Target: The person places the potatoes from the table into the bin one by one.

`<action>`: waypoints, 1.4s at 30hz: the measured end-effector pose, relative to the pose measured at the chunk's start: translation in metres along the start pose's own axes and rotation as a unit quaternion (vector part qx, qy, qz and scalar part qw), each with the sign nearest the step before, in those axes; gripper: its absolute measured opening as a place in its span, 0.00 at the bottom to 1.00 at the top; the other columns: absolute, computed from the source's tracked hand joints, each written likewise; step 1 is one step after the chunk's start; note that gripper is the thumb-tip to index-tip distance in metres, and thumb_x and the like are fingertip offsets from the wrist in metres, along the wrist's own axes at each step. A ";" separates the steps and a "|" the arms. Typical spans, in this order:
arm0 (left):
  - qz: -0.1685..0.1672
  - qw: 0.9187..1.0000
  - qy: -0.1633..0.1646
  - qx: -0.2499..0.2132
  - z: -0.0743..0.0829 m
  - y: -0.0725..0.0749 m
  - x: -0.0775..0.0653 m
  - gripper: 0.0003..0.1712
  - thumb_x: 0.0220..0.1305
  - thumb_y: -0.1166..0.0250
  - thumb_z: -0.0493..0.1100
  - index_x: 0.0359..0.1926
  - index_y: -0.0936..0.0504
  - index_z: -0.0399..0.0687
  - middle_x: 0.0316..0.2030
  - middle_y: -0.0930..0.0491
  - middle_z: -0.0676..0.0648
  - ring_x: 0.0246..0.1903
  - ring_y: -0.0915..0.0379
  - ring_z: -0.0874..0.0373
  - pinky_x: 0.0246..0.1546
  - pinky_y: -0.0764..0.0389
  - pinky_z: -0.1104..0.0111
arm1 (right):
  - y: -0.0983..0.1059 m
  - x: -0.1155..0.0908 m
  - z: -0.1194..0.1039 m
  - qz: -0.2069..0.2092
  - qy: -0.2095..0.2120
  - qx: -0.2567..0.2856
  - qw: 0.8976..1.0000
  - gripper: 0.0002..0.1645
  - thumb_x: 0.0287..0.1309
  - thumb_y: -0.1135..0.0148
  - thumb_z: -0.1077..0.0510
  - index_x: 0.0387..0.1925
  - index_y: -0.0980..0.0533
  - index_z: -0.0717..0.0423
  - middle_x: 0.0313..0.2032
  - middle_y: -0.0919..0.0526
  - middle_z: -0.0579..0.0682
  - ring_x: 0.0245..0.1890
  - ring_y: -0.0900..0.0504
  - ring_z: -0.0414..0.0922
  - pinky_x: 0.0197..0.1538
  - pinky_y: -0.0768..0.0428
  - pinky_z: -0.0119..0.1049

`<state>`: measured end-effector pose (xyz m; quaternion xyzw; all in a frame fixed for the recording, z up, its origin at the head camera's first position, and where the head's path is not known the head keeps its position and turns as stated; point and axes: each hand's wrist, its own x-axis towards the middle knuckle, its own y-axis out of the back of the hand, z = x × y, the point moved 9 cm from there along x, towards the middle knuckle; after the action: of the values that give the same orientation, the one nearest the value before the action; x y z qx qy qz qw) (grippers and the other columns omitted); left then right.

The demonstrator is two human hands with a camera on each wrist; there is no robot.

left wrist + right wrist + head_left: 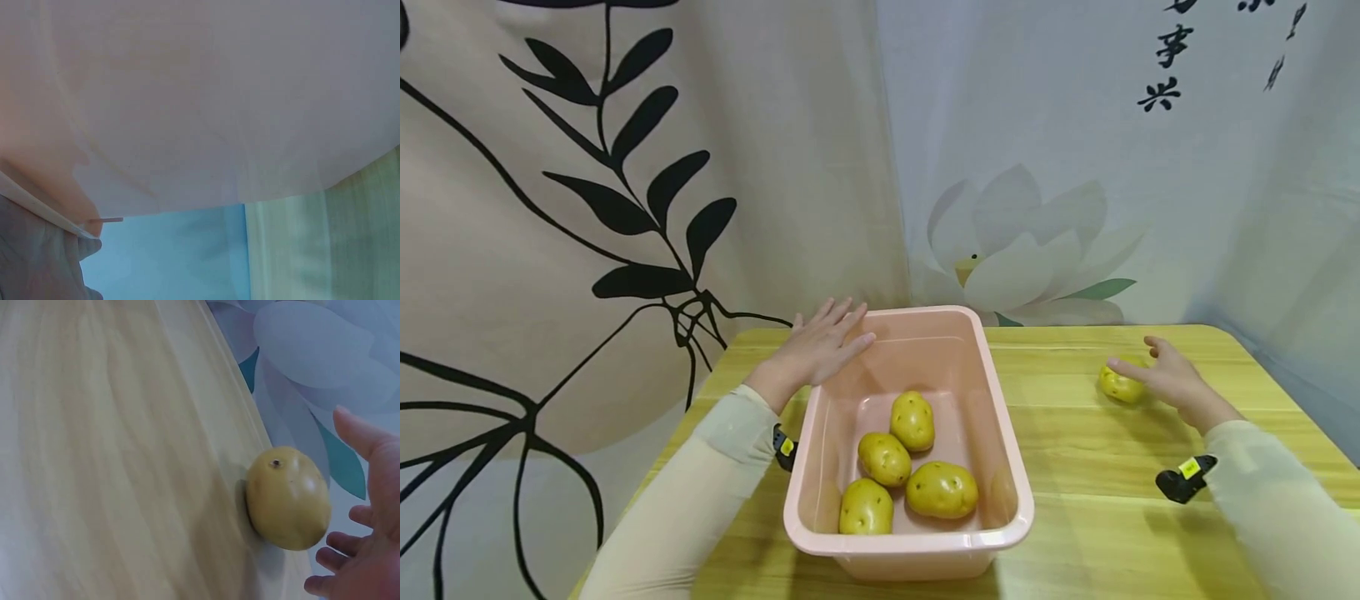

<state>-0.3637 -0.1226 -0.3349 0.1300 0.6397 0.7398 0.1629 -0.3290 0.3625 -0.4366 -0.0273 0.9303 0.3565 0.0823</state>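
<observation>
A pink plastic tub [1003, 433] stands on the table with several yellow potatoes [942, 490] in its bottom. My left hand [816, 348] rests on the tub's far left rim, fingers straight and pointing away. In the left wrist view the tub's outer wall [187, 112] fills most of the picture, and part of the hand shows at the lower left. On the right side of the table lies a single potato [289, 500]. Beside it my right hand [1176, 385] hovers with thumb and fingers spread apart, holding nothing; its thumb overlaps the potato in the head view.
The wooden table [1067, 483] runs beneath the tub and the lone potato. Behind it hangs a pale curtain [805, 167] printed with dark leaves and a lotus flower. A black wrist camera [1185, 479] sits under the right sleeve.
</observation>
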 end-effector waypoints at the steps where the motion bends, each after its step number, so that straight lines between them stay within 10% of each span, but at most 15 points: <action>1: 0.000 1.000 0.000 0.000 0.000 0.000 0.000 0.45 0.64 0.74 0.77 0.76 0.58 0.65 0.76 0.65 0.50 0.74 0.77 0.49 0.65 0.69 0.38 | -0.002 0.001 0.001 0.001 0.000 0.000 1.000 0.70 0.57 0.46 0.27 0.71 0.74 0.68 0.69 0.64 0.77 0.65 0.56 0.76 0.59 0.44 0.71; 16: -0.004 1.000 -0.003 0.002 0.003 -0.002 0.002 0.44 0.65 0.74 0.76 0.76 0.58 0.65 0.75 0.66 0.50 0.73 0.77 0.49 0.65 0.69 0.38 | -0.021 0.012 -0.003 0.053 0.041 -0.069 0.995 0.70 0.57 0.44 0.28 0.71 0.69 0.71 0.68 0.61 0.79 0.66 0.57 0.76 0.62 0.51 0.70; 29: -0.003 1.000 -0.004 -0.003 0.000 -0.002 0.002 0.44 0.65 0.75 0.77 0.76 0.59 0.65 0.75 0.66 0.50 0.74 0.76 0.48 0.65 0.68 0.36 | -0.026 0.026 0.002 0.163 0.052 -0.130 0.977 0.51 0.59 0.39 0.38 0.67 0.43 0.72 0.62 0.41 0.77 0.61 0.44 0.74 0.58 0.42 0.69; 42: -0.001 1.000 -0.009 -0.015 0.001 -0.001 0.001 0.44 0.66 0.73 0.76 0.76 0.57 0.62 0.76 0.64 0.48 0.74 0.74 0.46 0.64 0.67 0.35 | -0.028 0.027 0.003 0.176 0.037 -0.128 0.975 0.44 0.59 0.38 0.47 0.67 0.41 0.68 0.60 0.40 0.76 0.58 0.41 0.74 0.57 0.39 0.68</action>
<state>-0.3646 -0.1214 -0.3359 0.1335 0.6271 0.7480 0.1712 -0.3525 0.3442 -0.4624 0.1134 0.8693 0.4806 -0.0203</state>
